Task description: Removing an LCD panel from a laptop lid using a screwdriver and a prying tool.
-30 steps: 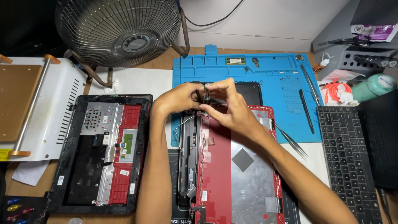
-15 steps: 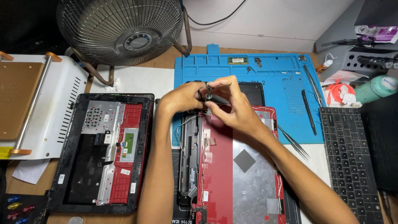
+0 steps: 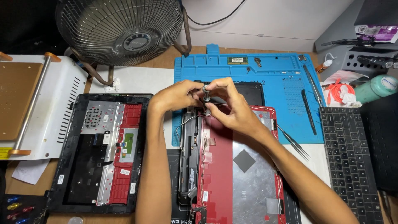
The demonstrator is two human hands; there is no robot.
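Observation:
A red laptop lid [image 3: 244, 166], inner side up, lies in front of me beside a narrow black hinge strip [image 3: 189, 153]. My left hand [image 3: 174, 96] and my right hand [image 3: 230, 105] meet above the lid's top left corner. Both pinch a small screwdriver [image 3: 206, 94] that stands upright, its silver cap on top and its tip down at the corner. A thin white wire [image 3: 182, 128] loops near the strip.
A black and red laptop base [image 3: 101, 149] lies open at the left. A blue work mat [image 3: 286, 83] holds tweezers [image 3: 294, 143] and a black tool [image 3: 309, 112]. A keyboard [image 3: 350, 161] sits right, a fan [image 3: 120, 31] behind, a white machine [image 3: 33, 103] far left.
Both hands stay at the lid's top corner on the screwdriver; the fingers shift slightly around its handle. Nothing else has moved.

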